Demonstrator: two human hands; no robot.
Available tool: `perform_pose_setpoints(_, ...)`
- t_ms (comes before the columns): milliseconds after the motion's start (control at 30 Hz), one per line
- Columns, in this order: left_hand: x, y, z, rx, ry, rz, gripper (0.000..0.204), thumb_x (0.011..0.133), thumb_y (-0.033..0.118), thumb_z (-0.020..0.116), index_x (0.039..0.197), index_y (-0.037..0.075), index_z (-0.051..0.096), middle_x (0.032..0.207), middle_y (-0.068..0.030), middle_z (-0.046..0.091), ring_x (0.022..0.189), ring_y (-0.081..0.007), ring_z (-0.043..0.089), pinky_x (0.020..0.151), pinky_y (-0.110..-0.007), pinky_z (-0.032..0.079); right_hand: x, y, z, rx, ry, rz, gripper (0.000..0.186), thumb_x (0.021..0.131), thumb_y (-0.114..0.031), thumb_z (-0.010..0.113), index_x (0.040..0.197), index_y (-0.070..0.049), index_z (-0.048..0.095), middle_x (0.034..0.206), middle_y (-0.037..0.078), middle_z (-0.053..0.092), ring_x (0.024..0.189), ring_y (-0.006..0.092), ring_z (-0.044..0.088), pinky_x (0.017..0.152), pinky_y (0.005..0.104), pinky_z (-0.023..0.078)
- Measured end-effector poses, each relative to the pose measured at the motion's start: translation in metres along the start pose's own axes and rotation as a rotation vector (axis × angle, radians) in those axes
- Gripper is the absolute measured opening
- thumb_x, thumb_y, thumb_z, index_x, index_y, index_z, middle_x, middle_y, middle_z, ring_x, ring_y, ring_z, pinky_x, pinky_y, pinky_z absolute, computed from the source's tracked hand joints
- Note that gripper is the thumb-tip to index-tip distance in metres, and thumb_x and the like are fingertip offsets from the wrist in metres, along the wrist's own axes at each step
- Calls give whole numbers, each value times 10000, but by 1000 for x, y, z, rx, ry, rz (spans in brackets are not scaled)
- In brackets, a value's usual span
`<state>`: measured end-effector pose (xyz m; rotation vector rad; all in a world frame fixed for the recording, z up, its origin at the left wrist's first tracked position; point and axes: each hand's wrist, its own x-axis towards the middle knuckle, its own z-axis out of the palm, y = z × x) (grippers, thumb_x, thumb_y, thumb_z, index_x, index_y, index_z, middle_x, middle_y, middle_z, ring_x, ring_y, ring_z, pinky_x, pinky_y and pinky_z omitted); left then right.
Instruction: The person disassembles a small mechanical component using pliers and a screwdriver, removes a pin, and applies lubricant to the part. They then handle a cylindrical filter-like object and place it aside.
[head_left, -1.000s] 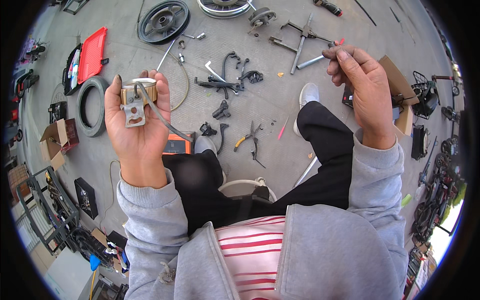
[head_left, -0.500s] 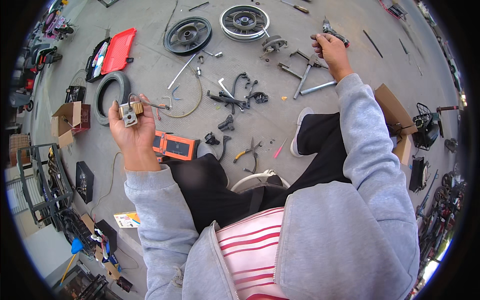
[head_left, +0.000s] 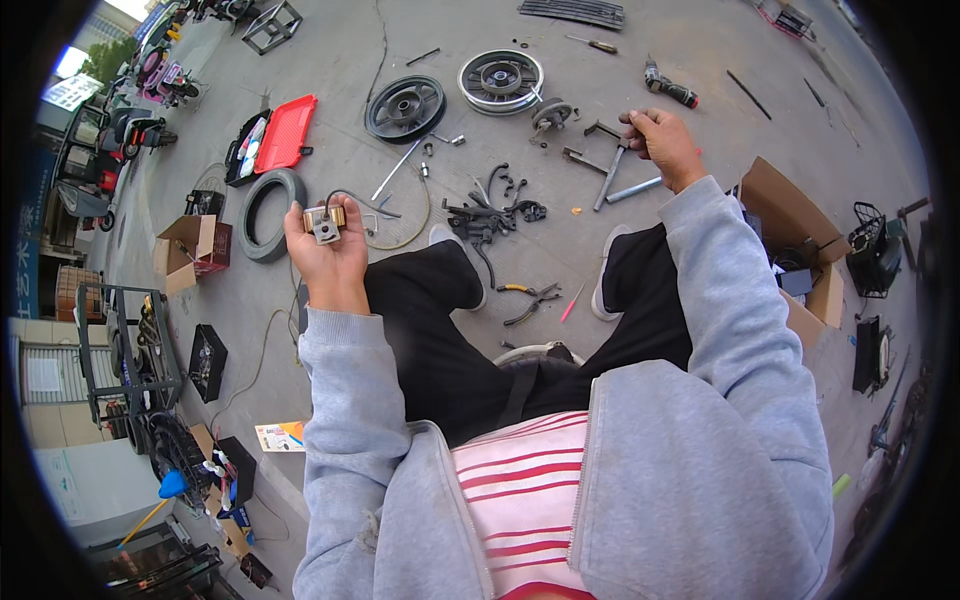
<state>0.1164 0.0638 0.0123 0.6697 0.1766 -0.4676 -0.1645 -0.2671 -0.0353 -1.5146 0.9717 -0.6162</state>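
A small gold finned metal block (head_left: 334, 213) with a silver bracket and a dark cable rests in my upturned left hand (head_left: 334, 258), its fingers curled around it. The black cable (head_left: 372, 205) trails off to the right. My right hand (head_left: 660, 148) hovers over a metal fork-shaped frame (head_left: 612, 175), thumb and fingertips pinched together. Whatever may be between those fingertips is too small to make out. Beyond that hand lies a cordless drill (head_left: 672, 84). On the floor between the hands is a cluster of black levers and brackets (head_left: 492, 212).
Two wheel rims (head_left: 405, 110) lie ahead, a tyre (head_left: 262, 222) and an open red tool case (head_left: 288, 133) to the left. Near my feet are yellow-handled pliers (head_left: 528, 300) and a pink pen-like stick (head_left: 572, 303). An open cardboard box (head_left: 800, 230) stands at my right.
The view has shifted, so the floor things appear farther right. My left hand with the block appears farther right too. My left leg has moved forward, and the orange box is no longer visible.
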Motion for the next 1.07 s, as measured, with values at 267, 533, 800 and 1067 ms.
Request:
perform_pose_setpoints(267,34,-13,33,-44,-108,-120,404,943,346,501,1040,-41,560,955,-168,630,930,-326,640,870,-410,563,102,-31,-60,-194,148,6,291,920,-257,545,1012,-9,666,816,31,633,693,100,552,605,256,450)
perform_pose_setpoints(533,73,-16,46,-42,-70,-501,568,948,459,464,1260,-16,467,1084,-113,556,665,-144,508,565,-255,427,292,86,-64,-1133,38,73,311,874,-246,560,1037,-4,667,1097,239,643,1037,382,613,922,427,474)
perform_pose_setpoints(800,146,-49,93,181,282,-407,394,900,243,605,1102,-57,448,712,-30,425,570,-102,397,535,-251,338,465,210,-39,-1316,39,108,374,865,-222,594,1162,5,612,1139,250,622,1084,388,587,955,434,457)
perform_pose_setpoints(1067,189,-31,46,339,415,-305,675,939,531,474,1427,91,319,1303,-135,493,718,-121,508,573,-252,405,583,286,-39,-1370,6,36,328,876,-211,569,1159,-44,572,1231,226,561,1123,392,561,931,466,471)
